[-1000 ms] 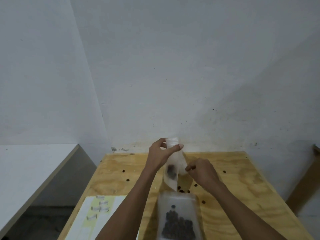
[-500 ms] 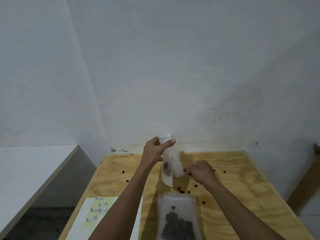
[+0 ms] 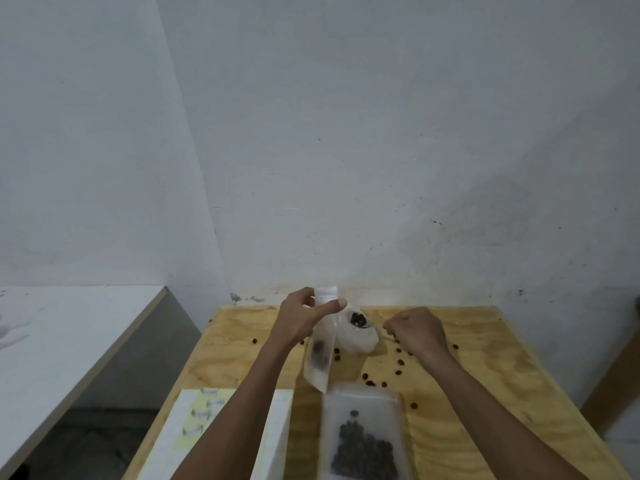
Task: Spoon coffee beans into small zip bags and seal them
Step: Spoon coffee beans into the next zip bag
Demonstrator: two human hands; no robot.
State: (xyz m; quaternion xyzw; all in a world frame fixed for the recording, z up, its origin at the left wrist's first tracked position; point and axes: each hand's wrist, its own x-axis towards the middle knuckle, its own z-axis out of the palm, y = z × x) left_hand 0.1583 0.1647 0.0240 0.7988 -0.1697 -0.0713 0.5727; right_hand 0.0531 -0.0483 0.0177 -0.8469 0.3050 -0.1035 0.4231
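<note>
My left hand pinches the top of a small frosted zip bag that hangs above the wooden table, with a few dark beans inside. My right hand grips a spoon whose bowl, loaded with coffee beans, is over an open frosted bag just right of the held bag. A larger frosted bag of coffee beans lies flat near the table's front edge.
Loose beans are scattered on the table around both hands. A white and yellow sheet with small white pieces lies at the front left. A white counter stands to the left, and the wall is right behind the table.
My right hand has moved right and lifted the spoon with beans out over the open bag. My left hand with the small bag has stayed about where it was.
</note>
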